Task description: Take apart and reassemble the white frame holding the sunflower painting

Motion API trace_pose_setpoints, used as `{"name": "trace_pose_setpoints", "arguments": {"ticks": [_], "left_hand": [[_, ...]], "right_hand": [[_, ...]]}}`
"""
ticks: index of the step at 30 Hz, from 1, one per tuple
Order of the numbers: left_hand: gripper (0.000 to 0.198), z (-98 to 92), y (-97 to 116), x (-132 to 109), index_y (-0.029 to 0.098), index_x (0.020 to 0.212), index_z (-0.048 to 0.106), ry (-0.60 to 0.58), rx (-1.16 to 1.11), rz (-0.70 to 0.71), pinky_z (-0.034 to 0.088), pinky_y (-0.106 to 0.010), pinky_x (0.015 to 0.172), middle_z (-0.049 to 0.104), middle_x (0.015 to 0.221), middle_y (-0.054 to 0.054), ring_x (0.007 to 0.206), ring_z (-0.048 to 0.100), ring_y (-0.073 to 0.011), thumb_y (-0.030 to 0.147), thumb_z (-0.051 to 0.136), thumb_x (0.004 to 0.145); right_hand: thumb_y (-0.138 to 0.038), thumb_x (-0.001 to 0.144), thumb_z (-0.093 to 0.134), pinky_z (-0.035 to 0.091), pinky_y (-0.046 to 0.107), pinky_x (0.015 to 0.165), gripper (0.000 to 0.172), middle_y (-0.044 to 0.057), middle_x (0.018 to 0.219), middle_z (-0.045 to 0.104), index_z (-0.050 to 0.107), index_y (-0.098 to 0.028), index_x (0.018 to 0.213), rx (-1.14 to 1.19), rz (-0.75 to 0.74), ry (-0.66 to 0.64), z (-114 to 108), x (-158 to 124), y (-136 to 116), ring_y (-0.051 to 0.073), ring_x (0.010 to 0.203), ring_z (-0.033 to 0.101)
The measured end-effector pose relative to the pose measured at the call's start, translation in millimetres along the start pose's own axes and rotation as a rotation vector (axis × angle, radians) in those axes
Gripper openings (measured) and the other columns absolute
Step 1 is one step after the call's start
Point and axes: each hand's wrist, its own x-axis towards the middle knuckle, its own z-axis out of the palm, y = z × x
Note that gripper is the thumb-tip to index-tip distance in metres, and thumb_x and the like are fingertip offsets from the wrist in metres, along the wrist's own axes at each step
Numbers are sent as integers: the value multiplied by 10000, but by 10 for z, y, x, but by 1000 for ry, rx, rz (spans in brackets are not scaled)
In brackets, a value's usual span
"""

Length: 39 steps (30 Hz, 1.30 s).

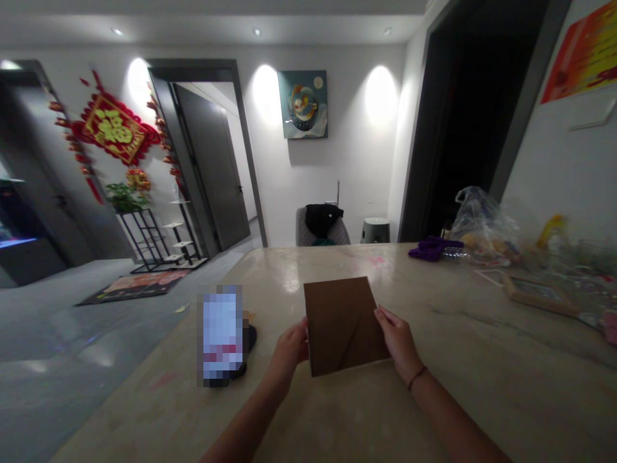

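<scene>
A brown, roughly square board point(341, 325) is held up tilted over the table, its plain brown face toward me. A faint diagonal line crosses its lower part, and a thin pale edge shows along its right and lower sides. My left hand point(292, 344) grips the board's left edge, the fingers partly hidden behind it. At the right edge, my right hand point(396, 331) pinches the board between thumb and fingers; a thin dark band circles that wrist. What is on the board's far side is hidden.
Left of my hands, a phone-like screen point(222, 331), blurred out, stands on a dark holder on the marble-look table point(457, 386). At the right lie a purple cloth point(430, 248), a clear plastic bag point(482, 222) and a wooden frame point(535, 294). A grey chair point(340, 235) stands beyond the table.
</scene>
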Motion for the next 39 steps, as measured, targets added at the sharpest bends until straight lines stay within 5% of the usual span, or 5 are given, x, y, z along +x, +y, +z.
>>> {"name": "trace_pose_setpoints", "arguments": {"ticks": [5,10,15,18,39], "left_hand": [[355,-33,-79,25,146,883,647,-75,70,-89,459,-237,577,690,828,-65,653,627,-138,438,588,691],[317,-31,-178,48,136,853,639,-81,54,-138,453,-219,545,691,784,-66,634,628,-133,407,583,699],[320,-43,-225,82,116,848,624,-70,8,-139,471,-238,553,688,749,-72,613,632,-144,396,574,702],[284,-50,-231,81,112,798,621,-45,10,-142,481,-247,555,685,718,-71,609,634,-151,374,547,717],[283,-55,-140,73,96,846,618,-117,-49,-159,511,-254,619,690,817,-107,658,649,-154,340,569,711]], "right_hand": [[-466,643,612,352,437,956,344,59,959,674,677,-199,850,-169,-72,-61,-61,43,17,268,1015,548],[-440,678,595,242,444,1020,480,86,1186,540,571,-243,1115,-511,-288,-139,34,-122,-85,285,1161,413],[-598,585,616,127,472,1056,882,105,1426,235,327,-215,1324,-783,-390,-577,240,-487,-162,290,1308,163],[-656,489,639,30,506,1054,1036,137,1453,119,285,-189,1344,-909,-377,-705,295,-592,-120,316,1323,35],[-696,556,557,21,489,1059,992,154,1448,119,276,-168,1347,-910,-397,-724,276,-525,-140,291,1327,40]]}}
